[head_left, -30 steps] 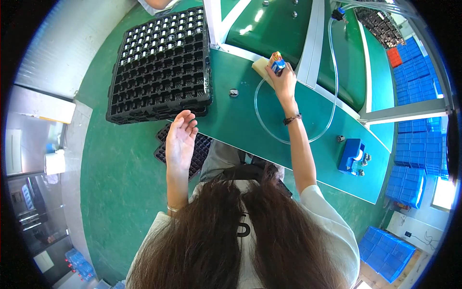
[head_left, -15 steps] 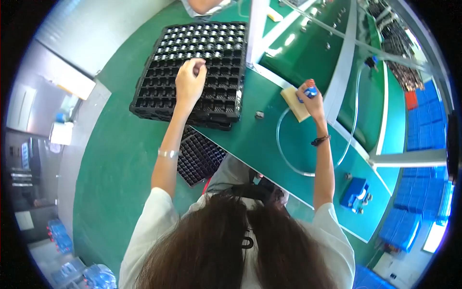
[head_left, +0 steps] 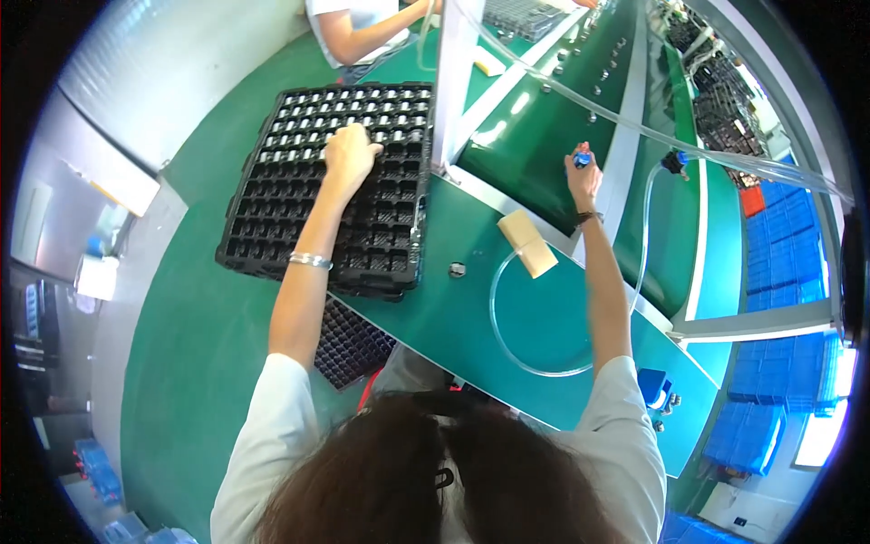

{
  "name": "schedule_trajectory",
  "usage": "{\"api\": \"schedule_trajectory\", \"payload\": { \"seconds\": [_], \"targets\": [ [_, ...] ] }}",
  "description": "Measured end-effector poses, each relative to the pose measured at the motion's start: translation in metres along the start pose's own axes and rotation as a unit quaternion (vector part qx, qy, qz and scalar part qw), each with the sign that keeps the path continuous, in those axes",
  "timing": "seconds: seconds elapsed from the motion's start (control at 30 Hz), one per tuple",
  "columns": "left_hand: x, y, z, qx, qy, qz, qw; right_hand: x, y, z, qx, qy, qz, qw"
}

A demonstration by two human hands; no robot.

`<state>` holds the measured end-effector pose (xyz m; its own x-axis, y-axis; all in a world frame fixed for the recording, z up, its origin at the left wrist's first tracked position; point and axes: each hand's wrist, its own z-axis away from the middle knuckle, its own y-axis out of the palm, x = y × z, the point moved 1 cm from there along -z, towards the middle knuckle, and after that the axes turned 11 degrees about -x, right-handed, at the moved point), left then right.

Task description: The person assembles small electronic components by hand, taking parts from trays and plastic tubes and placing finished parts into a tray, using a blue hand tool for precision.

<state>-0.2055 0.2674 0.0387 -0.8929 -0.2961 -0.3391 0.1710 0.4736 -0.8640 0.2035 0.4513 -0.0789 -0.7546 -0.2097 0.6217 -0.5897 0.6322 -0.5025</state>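
Wrapped round a small blue and reddish bottle (head_left: pixel 582 160), the right grip (head_left: pixel 584 184) is well to the right of the black tray (head_left: pixel 362 279), with the bottle's end showing above the fingers. The left grip (head_left: pixel 350 163) is over the middle of the black tray, back of the hand upward and fingers curled in; whether it holds anything I cannot tell, as the fingertips are hidden.

Pale metal cylinders (head_left: pixel 318 121) stand in rows in the far part of the black tray, while its near cells look dark and unfilled. Just to the right of the black tray, one loose metal piece (head_left: pixel 457 269) lies on the green desk (head_left: pixel 444 317). Farther right of it come a yellowish block (head_left: pixel 527 243) and a looped clear tube (head_left: pixel 544 370). A blue holder (head_left: pixel 651 385) is well to the right of the black tray and nearer the wearer, with small metal bits beside it.

Beyond and right of the black tray runs a green belt (head_left: pixel 521 150) carrying scattered small parts. Below its near edge is another dark tray (head_left: pixel 349 344). At its far side a co-worker's bare forearm (head_left: pixel 385 34) reaches across.
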Motion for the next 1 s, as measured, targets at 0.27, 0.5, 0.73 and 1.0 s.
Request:
{"api": "schedule_trajectory", "payload": {
  "seconds": [0.27,0.5,0.73,1.0],
  "targets": [
    [-0.019,-0.04,0.046,0.027,-0.088,0.407,0.909,0.018,-0.017,0.003,-0.013,-0.004,0.01,1.0],
    [-0.063,-0.053,0.15,0.261,-0.157,0.702,0.644,0.05,-0.083,0.028,0.001,0.224,-0.288,0.931],
    [-0.108,-0.043,0.21,0.291,-0.159,0.769,0.546,0.175,-0.2,0.139,0.087,0.37,-0.586,0.716],
    [-0.133,-0.077,0.234,0.249,-0.13,0.702,0.655,0.21,-0.244,0.193,0.091,0.318,-0.56,0.76]
  ]
}}
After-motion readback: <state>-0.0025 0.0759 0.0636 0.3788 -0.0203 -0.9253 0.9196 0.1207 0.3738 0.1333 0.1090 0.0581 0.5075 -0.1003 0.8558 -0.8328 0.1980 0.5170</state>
